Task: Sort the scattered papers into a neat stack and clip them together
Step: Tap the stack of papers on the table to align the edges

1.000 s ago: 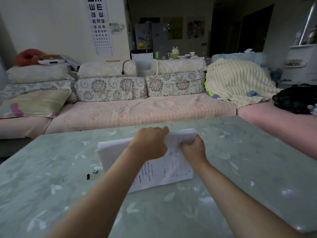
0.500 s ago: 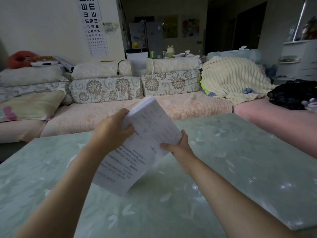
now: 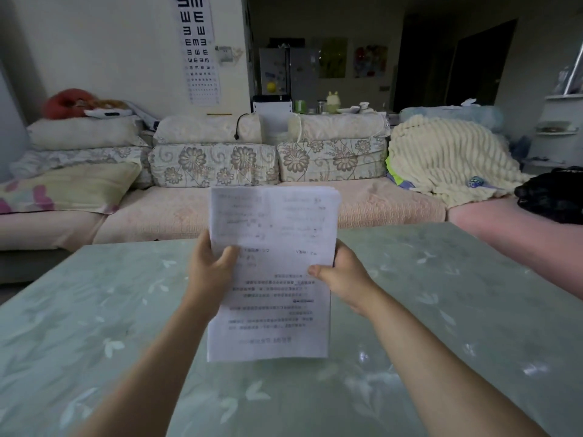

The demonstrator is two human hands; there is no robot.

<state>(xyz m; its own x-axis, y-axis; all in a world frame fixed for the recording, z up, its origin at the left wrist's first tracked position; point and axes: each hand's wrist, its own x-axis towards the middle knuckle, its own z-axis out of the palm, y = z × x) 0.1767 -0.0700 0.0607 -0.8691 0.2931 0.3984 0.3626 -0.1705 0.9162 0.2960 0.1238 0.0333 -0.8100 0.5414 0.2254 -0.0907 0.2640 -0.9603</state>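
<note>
Paper stack (image 3: 271, 272) is held upright above the table (image 3: 441, 310), pinched by left hand (image 3: 209, 272) and right hand (image 3: 342, 275). Sheets could slide and fan out if the pinch is loosened; edges are probably not yet flush.

Leaf-print tabletop (image 3: 441, 310) in front of floral sofa (image 3: 220, 212), cream blanket (image 3: 448, 156) at its right, eye chart (image 3: 197, 48) on wall.

Both hands hold a stack of printed papers (image 3: 271, 272) upright above the green leaf-patterned table (image 3: 441, 310). The left hand (image 3: 209, 272) grips its left edge and the right hand (image 3: 344, 277) its right edge, thumbs on the front sheet.
</note>
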